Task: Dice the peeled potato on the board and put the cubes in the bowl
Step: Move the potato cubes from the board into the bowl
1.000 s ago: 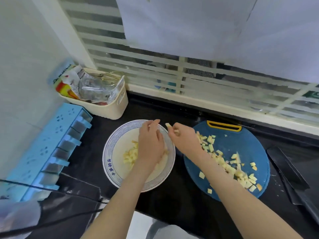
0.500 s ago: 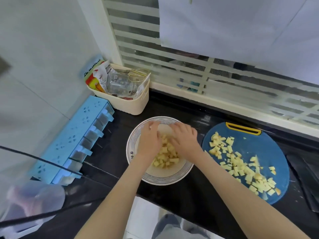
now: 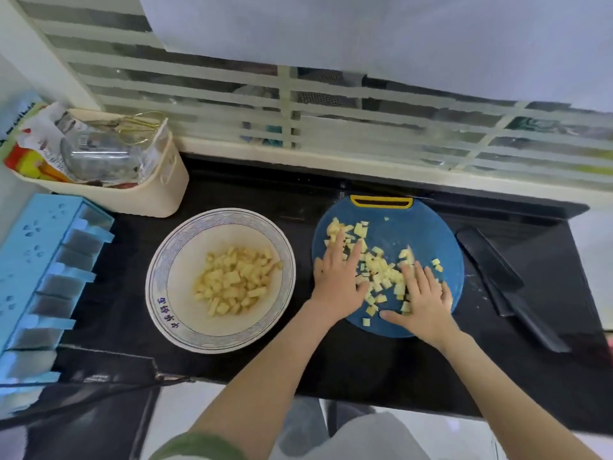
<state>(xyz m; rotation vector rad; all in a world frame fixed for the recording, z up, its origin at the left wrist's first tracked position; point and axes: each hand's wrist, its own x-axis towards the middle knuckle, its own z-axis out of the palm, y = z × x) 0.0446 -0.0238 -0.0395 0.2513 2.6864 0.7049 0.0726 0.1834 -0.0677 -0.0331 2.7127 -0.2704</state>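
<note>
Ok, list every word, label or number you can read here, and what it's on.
Nothing can be read clearly.
Blue characters inside the bowl rim: too blurred to read.
Print on the packets in the basket: too small and blurred to read.

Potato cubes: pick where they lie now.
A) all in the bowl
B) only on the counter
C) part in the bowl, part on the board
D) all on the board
C: a heap of potato cubes lies in the bowl, while loose cubes lie on the blue board between the left hand and the right hand.
</note>
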